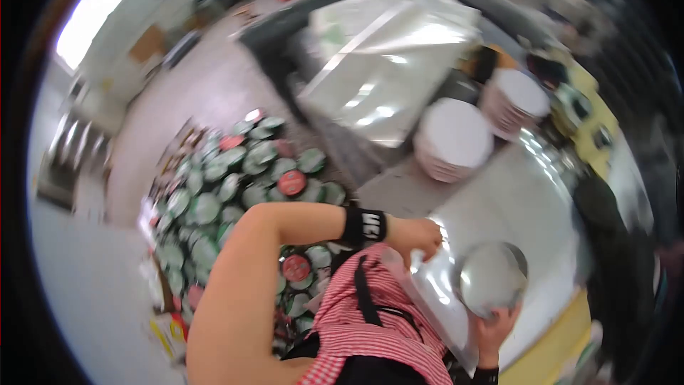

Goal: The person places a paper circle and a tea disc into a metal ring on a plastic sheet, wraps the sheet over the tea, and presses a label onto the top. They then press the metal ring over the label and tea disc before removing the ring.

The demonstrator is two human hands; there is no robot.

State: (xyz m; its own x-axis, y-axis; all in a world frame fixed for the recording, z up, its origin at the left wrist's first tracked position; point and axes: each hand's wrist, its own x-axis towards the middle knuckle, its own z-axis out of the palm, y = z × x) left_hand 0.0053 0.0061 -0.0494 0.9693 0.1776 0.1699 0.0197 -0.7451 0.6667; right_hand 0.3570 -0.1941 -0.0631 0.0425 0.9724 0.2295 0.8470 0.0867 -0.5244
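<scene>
My left hand [417,237], with a black band on its wrist, is at the left edge of a shiny silvery sheet [541,192] on the work surface. Its fingers are curled together; whether anything is between them is too blurred to see. Low on the right, my right hand [497,328] grips the lower rim of a round shiny metal disc [490,278]. The disc is over the sheet, and a darker round edge shows behind its upper right side. Both hands are apart from each other.
Two round stacks with white tops, a nearer stack [456,135] and a farther stack [519,100], stand beyond the sheet. Clear plastic film [392,57] lies behind them. A big heap of green and red round lids [235,171] covers the floor at left.
</scene>
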